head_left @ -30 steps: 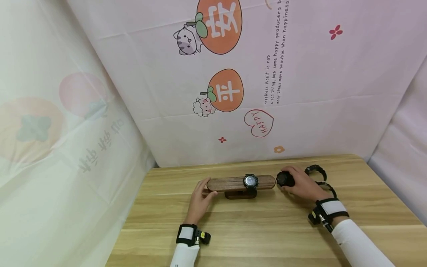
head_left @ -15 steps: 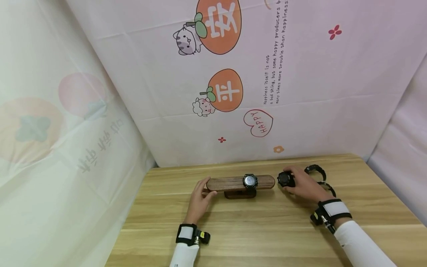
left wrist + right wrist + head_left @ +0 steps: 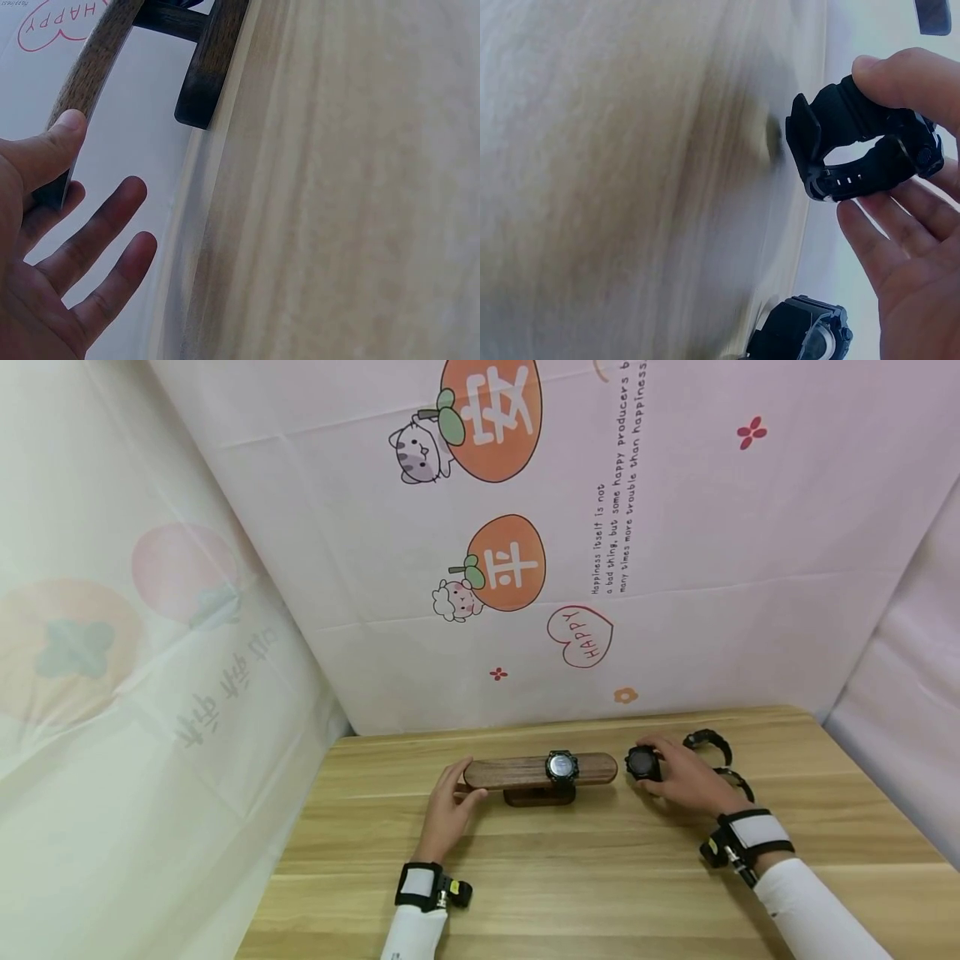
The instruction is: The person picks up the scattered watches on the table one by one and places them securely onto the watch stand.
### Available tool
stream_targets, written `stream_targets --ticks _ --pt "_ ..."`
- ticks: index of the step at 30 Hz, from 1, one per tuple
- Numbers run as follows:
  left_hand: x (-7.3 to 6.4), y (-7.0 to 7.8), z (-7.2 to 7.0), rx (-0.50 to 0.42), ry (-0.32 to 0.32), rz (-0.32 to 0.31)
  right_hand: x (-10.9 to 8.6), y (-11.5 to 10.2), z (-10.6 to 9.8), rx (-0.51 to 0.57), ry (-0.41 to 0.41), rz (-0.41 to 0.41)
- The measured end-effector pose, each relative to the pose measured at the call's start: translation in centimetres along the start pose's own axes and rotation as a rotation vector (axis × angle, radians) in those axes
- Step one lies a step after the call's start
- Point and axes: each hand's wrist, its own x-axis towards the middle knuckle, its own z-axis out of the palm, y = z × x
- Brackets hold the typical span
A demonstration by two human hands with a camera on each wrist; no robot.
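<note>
Shifted slightly away from the wooden watch stand (image 3: pixel 510 774), the right hand (image 3: pixel 681 778) grips a black wristwatch (image 3: pixel 642 763) just beside the stand's right end. The left hand (image 3: pixel 447 808) pinches its left end. A silver-faced watch (image 3: pixel 562 766) encircles the bar; two more black watches (image 3: pixel 699 737) lie on the counter (image 3: pixel 562 877).

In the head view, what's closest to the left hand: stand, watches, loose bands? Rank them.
1. Stand: touching the left hand.
2. Mounted watch: toward the stand's right end.
3. Held watch: in right hand, past the stand.
4. Upper band, lower band: far right, too close to call.
</note>
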Motion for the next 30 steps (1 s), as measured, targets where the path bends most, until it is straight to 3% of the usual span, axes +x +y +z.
stream_targets --ticks 30 --pt "0.0 0.2 0.0 0.007 -0.001 -0.010 -0.4 -2.1 -0.5 0.027 0.035 -0.005"
